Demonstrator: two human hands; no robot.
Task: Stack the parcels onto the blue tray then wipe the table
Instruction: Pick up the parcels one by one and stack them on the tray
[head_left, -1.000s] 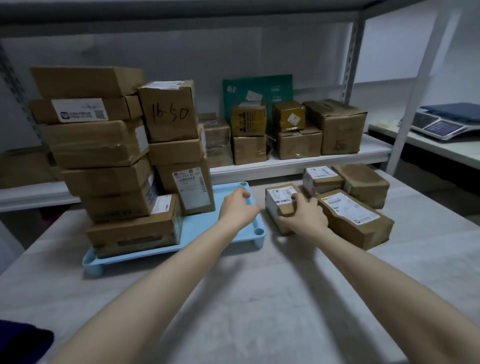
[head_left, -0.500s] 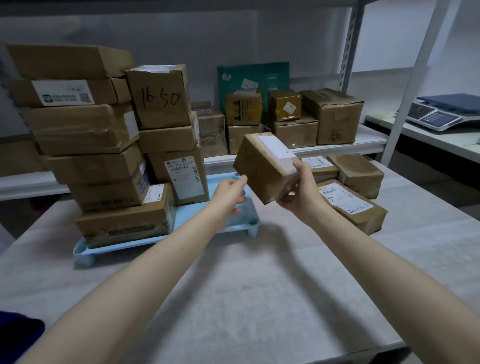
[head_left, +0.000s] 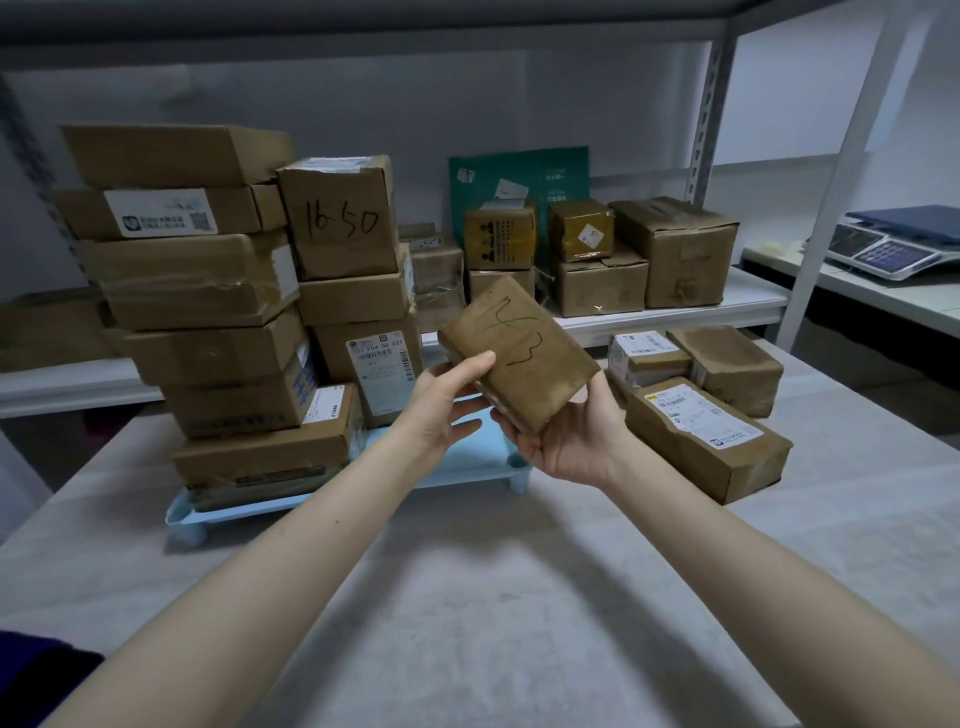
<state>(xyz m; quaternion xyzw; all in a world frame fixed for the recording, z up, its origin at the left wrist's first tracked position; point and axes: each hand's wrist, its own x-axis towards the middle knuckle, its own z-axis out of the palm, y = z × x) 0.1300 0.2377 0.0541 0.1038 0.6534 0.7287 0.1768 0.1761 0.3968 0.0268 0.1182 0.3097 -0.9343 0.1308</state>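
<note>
Brown scribbled cardboard parcel (head_left: 519, 358) gripped by my right fingers (head_left: 595, 402), left fingers (head_left: 462, 421) spread, steadying; land flat on blue plastic tray (head_left: 478, 462).

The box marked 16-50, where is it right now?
In the head view the box marked 16-50 sits left of centre, on top of the shorter stack on the blue tray, next to the taller stack.

Green mailer bag (head_left: 519, 176) behind shelf boxes (head_left: 675, 249) — weighing scale (head_left: 883, 249) far right
</note>
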